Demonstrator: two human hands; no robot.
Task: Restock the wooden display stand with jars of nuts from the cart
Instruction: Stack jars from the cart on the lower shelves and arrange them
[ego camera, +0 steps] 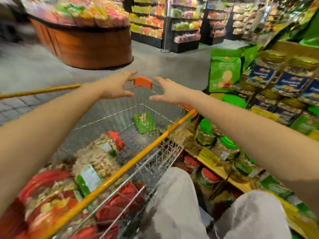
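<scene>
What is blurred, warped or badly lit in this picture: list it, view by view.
Head view: motion blur and blocky smearing throughout, worst on the red-lidded jars in the cart and on the far shelves; the wide-angle lens stretches both forearms; left hand and right hand are soft-edged; lighting is even, without glare; print on the blue-labelled jars is unreadable.

Head view, looking down, close over cart (120, 173)
</scene>
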